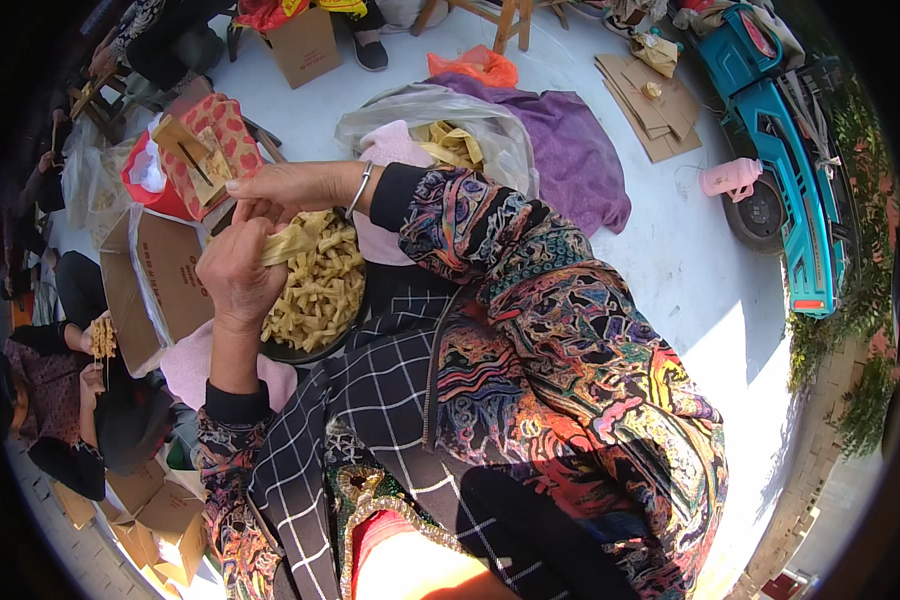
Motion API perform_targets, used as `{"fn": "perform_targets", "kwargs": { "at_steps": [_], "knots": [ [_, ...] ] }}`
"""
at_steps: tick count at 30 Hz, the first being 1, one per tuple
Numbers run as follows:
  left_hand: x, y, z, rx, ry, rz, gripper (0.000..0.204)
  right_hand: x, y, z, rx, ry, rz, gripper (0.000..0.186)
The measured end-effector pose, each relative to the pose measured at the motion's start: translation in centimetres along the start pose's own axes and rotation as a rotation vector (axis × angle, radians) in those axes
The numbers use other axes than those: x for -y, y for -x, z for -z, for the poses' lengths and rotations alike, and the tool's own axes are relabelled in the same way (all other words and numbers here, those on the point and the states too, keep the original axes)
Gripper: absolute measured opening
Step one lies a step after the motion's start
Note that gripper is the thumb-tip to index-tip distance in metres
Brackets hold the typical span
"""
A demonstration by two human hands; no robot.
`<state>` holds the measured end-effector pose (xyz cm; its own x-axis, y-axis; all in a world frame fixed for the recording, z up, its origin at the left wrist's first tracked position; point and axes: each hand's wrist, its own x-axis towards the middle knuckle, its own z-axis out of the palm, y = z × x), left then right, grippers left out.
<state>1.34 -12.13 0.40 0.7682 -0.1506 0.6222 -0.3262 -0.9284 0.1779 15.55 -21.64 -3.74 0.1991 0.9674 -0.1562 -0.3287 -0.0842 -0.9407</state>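
My left hand (pixel 238 272) is closed on a pale yellow flat strip (pixel 292 240). Just above it my right hand (pixel 278 188) has its fingers curled, their hold hidden; its thumb is by a small wooden device (pixel 195 160) on red heart-patterned cloth (pixel 235 128). Below both hands a dark round pan (pixel 315 352) holds many short yellow knotted pieces (pixel 310 300). A pink towel (pixel 385 230) lies beside the pan, and behind that a clear plastic bag (pixel 365 115) holds more yellow strips (pixel 450 140).
An open carton (pixel 165 290) stands left; a co-worker (pixel 55 400) holds yellow pieces there. Another person's foot (pixel 370 52) is at the top. Purple cloth (pixel 570 160), cardboard sheets (pixel 640 110), a pink jug (pixel 730 180) and a teal wheeled vehicle (pixel 805 240) are right.
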Motion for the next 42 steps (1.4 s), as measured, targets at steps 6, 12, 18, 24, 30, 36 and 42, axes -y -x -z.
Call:
{"fn": "perform_targets", "kwargs": {
  "at_steps": [6,12,18,24,30,36,42],
  "knots": [
    [-1.7,0.4,-1.6,0.149,0.182,-0.206,0.019,-3.2,-1.8,-2.5,0.122,-0.648,0.185,0.030],
    [-1.7,2.5,-3.3,0.336,0.217,-0.267,0.017,0.4,-1.5,-0.8,-0.106,-0.709,0.287,0.019],
    [-1.7,1.1,1.4,0.133,0.552,-0.224,0.041,5.7,-1.5,-3.5,-0.119,-0.471,0.376,0.026],
    [3.4,-1.3,6.8,-0.338,1.036,0.404,0.084,10.7,-1.0,-6.2,0.108,-0.122,0.263,0.028],
    [7.4,-3.9,10.4,-0.294,1.739,0.520,0.036,9.9,-4.6,-7.5,0.398,-0.236,-0.064,0.030],
    [11.5,-3.6,9.2,-0.667,1.884,0.689,0.035,8.3,-6.2,-9.3,0.115,-0.253,-0.082,0.029],
    [10.3,-2.6,6.8,-0.605,0.592,0.348,0.044,7.7,-4.2,-8.9,0.157,-0.529,0.148,0.018]
  ]
}}
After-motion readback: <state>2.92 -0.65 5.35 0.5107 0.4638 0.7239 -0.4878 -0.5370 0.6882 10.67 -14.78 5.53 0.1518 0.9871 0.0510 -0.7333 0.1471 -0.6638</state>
